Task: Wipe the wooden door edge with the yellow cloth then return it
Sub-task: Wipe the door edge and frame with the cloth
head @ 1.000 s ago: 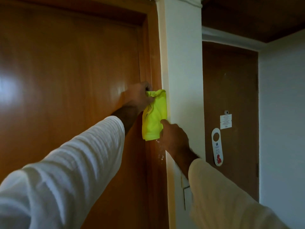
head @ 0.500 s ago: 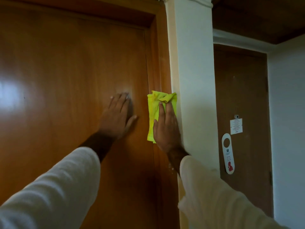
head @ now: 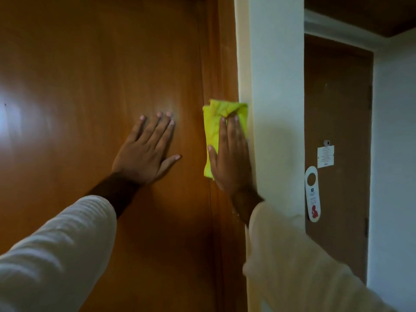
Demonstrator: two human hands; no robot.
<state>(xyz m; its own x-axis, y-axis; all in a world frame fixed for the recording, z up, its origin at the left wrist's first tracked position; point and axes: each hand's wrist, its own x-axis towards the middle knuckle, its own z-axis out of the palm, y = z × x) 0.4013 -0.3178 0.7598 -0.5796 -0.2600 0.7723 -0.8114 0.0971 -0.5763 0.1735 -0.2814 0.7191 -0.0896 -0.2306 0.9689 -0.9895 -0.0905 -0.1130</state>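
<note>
The door (head: 90, 75) is lying under the left hand (head: 144, 154), its fingers spread flat on bare wood. Right of them, the door edge (head: 219, 64) is running up past the right hand (head: 229, 158), whose fingers, pressed together, are pinning the cloth (head: 212, 122) flat against it, the wall (head: 276, 86) touching alongside.

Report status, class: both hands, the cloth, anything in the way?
Left hand flat on wooden door, empty. Right hand pressing yellow cloth on door edge. White wall flush beside cloth; nothing in the way.
</note>
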